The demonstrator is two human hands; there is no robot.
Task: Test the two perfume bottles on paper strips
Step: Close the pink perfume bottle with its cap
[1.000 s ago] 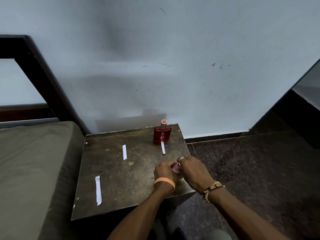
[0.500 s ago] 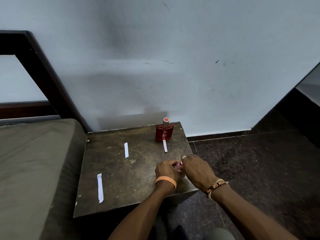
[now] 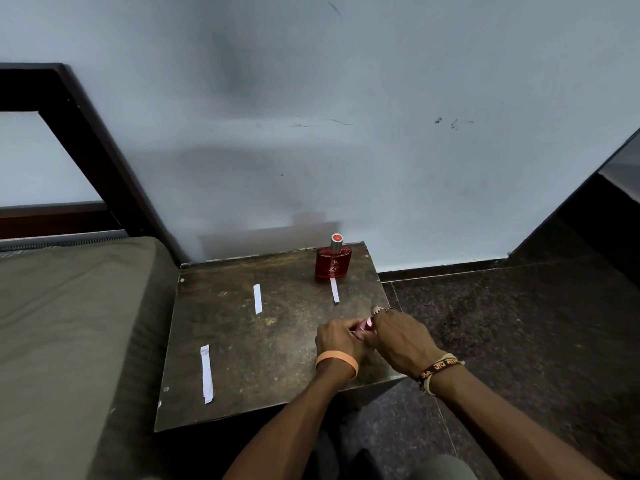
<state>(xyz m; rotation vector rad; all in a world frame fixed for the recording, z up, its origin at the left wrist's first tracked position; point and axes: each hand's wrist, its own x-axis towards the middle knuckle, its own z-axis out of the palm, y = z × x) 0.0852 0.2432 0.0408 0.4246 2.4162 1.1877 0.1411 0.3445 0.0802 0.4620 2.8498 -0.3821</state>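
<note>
Left hand [image 3: 337,337] and right hand [image 3: 401,337] grip a pink bottle [image 3: 363,326] above the table [image 3: 277,375]; the nearest paper strip [image 3: 334,290] lies just beyond, pointing lengthwise at the red bottle [image 3: 333,263] (upright, rear edge).

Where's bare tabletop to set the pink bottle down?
Bare table between left strip and left hand, and between middle strip and right strip. Crowded at right: left hand and right hand grip the pink bottle, red bottle behind.

Left of the red bottle [image 3: 333,265], tabletop [image 3: 277,358] is lying open around two paper strips [image 3: 257,298]; wall [image 3: 346,150] is blocking behind.
</note>
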